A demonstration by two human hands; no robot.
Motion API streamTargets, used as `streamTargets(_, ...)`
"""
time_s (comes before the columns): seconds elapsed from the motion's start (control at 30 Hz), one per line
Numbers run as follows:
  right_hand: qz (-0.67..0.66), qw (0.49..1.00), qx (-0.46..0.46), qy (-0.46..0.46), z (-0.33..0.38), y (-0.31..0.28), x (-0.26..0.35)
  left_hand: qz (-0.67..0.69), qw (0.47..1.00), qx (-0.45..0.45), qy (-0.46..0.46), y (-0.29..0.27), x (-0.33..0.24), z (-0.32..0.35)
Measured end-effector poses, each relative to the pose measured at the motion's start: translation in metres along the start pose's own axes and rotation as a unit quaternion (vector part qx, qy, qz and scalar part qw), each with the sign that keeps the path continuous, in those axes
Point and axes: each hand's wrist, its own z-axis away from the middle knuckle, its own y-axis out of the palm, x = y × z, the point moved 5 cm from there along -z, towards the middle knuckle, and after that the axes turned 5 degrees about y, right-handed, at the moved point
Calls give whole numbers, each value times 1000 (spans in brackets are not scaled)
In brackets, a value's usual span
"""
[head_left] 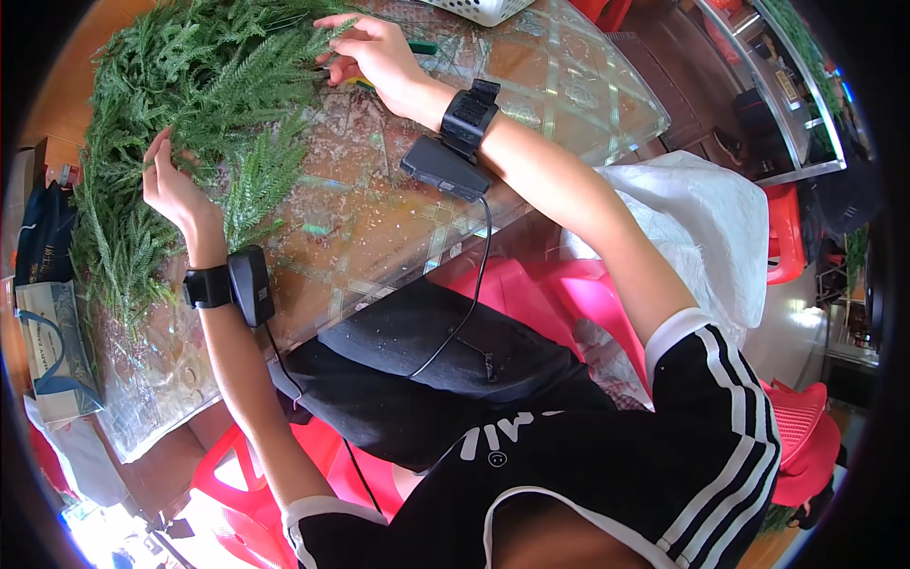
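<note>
While both hands work at the heap of green fir sprigs (190, 104), the heap lies on the far left part of the glass tabletop (398, 218), spilling over its left edge. The left hand (171, 185) rests at the near edge of the heap, fingers (156, 152) curled loosely around a few sprig tips; whether they pinch firmly cannot be told. The right hand (370, 52) sits at the right edge of the heap, fingers bent onto the sprigs, with a small green-and-yellow item (365, 83) partly hidden beneath it; its grasp cannot be told.

For a clean result, it seems best to steady a sprig near its stem with one hand and to separate it from the heap with the other, avoiding tangles.

Containers: a white lattice basket (479, 9) stands beyond the heap at the far table edge, contents not visible. Paper bags (47, 332) hang left of the heap, contents unseen. A white plastic bag (701, 228) lies well to the right of the heap, closed.
</note>
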Motion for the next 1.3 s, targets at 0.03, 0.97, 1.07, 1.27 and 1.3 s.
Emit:
streamTargets(0.03, 0, 1000, 0, -1, -1, -1, -1, 0, 1000, 0, 1, 0, 0, -1)
streamTargets(0.97, -188, 980, -37, 48, -12, -13, -9, 117, 979, 166, 21, 17, -11, 4)
streamTargets(1.07, -229, 970, -56, 59, -11, -14, -11, 126, 971, 205, -15, 18, -3, 5)
streamTargets(1.27, -200, 977, -17, 77, -9, -15, -10, 155, 974, 166, -22, 23, -11, 10)
streamTargets(1.3, -192, 978, -10, 77, -9, -15, -11, 162, 974, 158, -27, 22, -11, 10)
